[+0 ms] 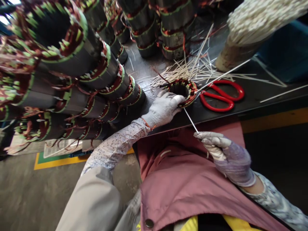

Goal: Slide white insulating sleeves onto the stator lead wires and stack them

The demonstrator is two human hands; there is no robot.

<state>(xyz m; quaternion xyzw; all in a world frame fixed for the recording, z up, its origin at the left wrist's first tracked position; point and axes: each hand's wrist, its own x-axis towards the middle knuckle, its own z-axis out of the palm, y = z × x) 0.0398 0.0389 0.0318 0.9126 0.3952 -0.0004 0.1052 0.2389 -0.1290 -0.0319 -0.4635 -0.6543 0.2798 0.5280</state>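
Observation:
A motor stator [190, 89] with copper-red windings and green slot liners stands at the table's front edge. My left hand [166, 106], in a white knit glove, is closed on its near left rim, fingers over the top. From the stator's near side a white cord [191, 120] runs taut toward me. My right hand [221, 150], in a white and purple glove, pinches the cord's end between thumb and fingers, below the table edge. Another length of white cord stretches from the stator's right side up to the right. Red-handled scissors [222, 93] lie just right of the stator, blades hidden.
Stacks of wound stators [93, 67] rise at the left, with more stacks [173, 25] at the back. Loose white cords [192, 69] are strewn behind the stator. A thick bundle of cords [255, 29] and a blue bin [284, 51] stand at the right.

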